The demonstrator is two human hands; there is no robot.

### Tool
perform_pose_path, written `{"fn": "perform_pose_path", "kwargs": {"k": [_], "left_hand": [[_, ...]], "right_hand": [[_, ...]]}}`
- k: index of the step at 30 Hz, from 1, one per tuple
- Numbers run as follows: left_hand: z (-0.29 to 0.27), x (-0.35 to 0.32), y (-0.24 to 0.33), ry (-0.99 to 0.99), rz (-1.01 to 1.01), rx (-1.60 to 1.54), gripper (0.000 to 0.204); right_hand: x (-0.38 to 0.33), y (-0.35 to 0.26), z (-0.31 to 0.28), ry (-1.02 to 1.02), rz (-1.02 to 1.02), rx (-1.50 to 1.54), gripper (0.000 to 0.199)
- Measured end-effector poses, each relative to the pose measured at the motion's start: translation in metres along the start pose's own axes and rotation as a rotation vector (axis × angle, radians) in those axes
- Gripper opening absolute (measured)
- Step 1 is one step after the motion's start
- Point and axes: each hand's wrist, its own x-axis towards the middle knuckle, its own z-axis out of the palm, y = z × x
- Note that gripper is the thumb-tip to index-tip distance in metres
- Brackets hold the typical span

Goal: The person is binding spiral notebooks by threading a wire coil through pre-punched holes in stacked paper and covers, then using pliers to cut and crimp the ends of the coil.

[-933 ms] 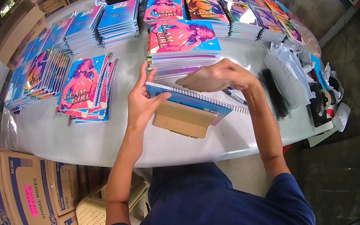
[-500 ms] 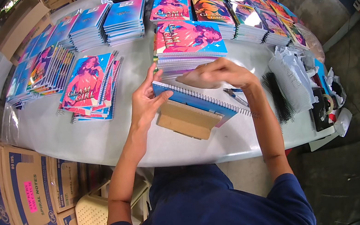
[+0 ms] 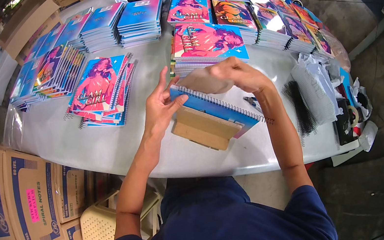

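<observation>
We've got the blue spiral notebook (image 3: pixel 215 109) propped on a cardboard block (image 3: pixel 205 128) at the near edge of the white worktop (image 3: pixel 107 147). It looks light and a bit floppy, with slick covers. Our left hand (image 3: pixel 160 107) pinches its coil-end corner and our right hand (image 3: pixel 235 74) curls over the wire coil (image 3: pixel 216 101), so we'd grip by the bound edge.

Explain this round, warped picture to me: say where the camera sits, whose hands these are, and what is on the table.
There is no machine here, only a person with bare hands. The camera is worn on the person's head and looks down, and its wide lens bends straight edges. The forearms rising from the lower edge are the wearer's own. The left hand steadies the near corner of a blue spiral notebook, and the right hand works at its wire binding. The notebook rests on a brown cardboard block. Around it, the white table carries stacks of colourful notebooks and, at right, loose black coils. Cardboard boxes stand at lower left.
</observation>
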Motion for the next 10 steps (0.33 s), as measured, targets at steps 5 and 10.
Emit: {"fn": "perform_pose_path", "kwargs": {"k": [5,10], "left_hand": [[0.001,0.0,0.008,-0.039,-0.017,0.004,0.097],[-0.024,0.018,-0.001,-0.268,0.003,0.074,0.099]], "right_hand": [[0.01,-0.006,0.004,-0.126,0.02,-0.382,0.055],[-0.047,-0.025,-0.029,0.008,-0.091,-0.184,0.041]]}}
